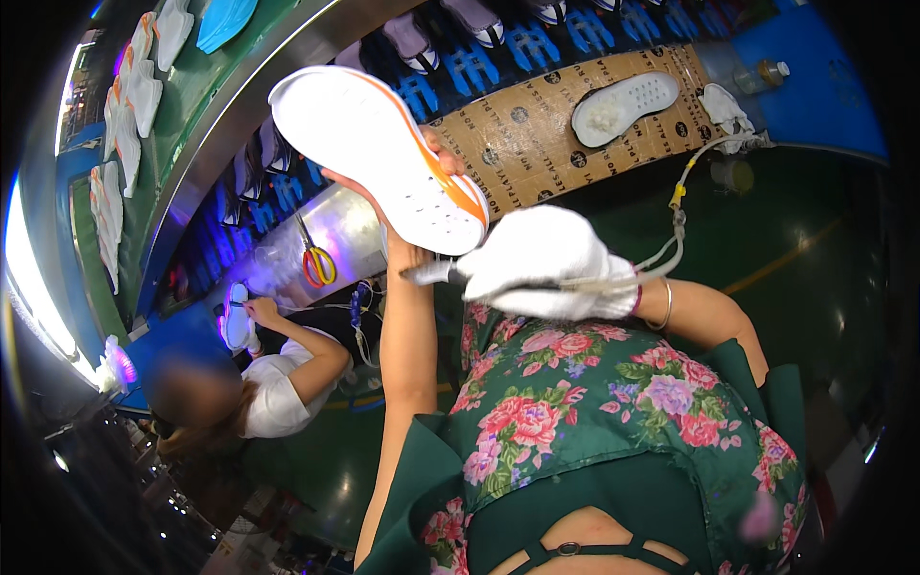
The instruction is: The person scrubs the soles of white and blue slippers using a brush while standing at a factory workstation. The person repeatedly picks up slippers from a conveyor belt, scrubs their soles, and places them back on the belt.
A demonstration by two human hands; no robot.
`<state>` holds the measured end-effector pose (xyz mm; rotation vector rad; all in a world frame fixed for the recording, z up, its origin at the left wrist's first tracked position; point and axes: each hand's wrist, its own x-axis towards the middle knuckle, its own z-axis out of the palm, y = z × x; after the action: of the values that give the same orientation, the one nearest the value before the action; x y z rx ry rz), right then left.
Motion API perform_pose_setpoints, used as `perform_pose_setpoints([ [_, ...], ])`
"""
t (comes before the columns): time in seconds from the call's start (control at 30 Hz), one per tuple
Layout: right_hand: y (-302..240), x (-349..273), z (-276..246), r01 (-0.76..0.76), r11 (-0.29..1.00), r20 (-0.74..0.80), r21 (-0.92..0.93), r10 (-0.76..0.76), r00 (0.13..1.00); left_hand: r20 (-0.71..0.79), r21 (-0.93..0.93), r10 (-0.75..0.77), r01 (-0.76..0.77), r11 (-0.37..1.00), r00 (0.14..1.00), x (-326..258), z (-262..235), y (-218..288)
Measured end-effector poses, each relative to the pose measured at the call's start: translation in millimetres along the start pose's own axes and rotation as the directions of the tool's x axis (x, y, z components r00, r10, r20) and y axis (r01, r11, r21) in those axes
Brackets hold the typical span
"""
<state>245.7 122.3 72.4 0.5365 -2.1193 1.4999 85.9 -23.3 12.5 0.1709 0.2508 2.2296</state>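
My bare left hand point(445, 156) is closed around the waist of a white shoe sole point(374, 158) with an orange stripe along its edge. The sole is held up in front of me at a slant, its dotted end towards my right hand. My right hand point(541, 259) wears a white glove and is closed on a slim, dark-tipped tool point(428, 274). A pale hose point(661, 257) runs from beside this hand to the right. The tool's tip is just below the sole's near end; whether they touch is unclear.
A second sole point(628, 107) lies on a cardboard sheet point(522, 134). Shoe uppers stand on blue racks point(470, 69) behind. Yellow-and-red-handled scissors point(316, 264) lie at left, near a co-worker point(287, 393) holding another sole. More soles point(120, 134) line a green belt. A bottle point(762, 77) is at right.
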Motion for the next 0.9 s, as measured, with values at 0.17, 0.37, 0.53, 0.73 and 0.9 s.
perform_pose_setpoints([
  [0.17, 8.1, -5.0, 6.2, 0.049, 0.943, 0.018, -0.329, -0.046, 0.999, -0.036, 0.141, -0.170, 0.173, 0.975, 0.985, 6.7, -5.5, 9.8],
  [0.37, 1.5, -4.5, 0.0, -0.112, 0.982, 0.180, 0.151, 0.084, 0.980, -0.062, 0.160, -0.379, 0.384, 0.909, 0.923, 7.4, -11.7, 24.8],
  [0.53, 4.5, -6.7, 6.0, 0.058, 0.956, 0.081, -0.289, -0.036, 0.996, -0.156, 0.270, -0.473, 0.498, 0.824, 0.867, 8.4, -18.6, 23.4],
  [0.73, -2.4, -8.0, 13.0, 0.030, 0.992, 0.235, -0.119, -0.002, 0.972, -0.424, 0.531, -0.414, 0.591, 0.607, 0.806, 12.0, -13.4, 28.8],
  [0.9, 4.7, -5.5, 4.6, -0.013, 0.998, 0.125, -0.057, 0.020, 0.992, -0.452, 0.686, -0.492, 0.643, 0.342, 0.744, 18.4, -16.1, 26.8],
])
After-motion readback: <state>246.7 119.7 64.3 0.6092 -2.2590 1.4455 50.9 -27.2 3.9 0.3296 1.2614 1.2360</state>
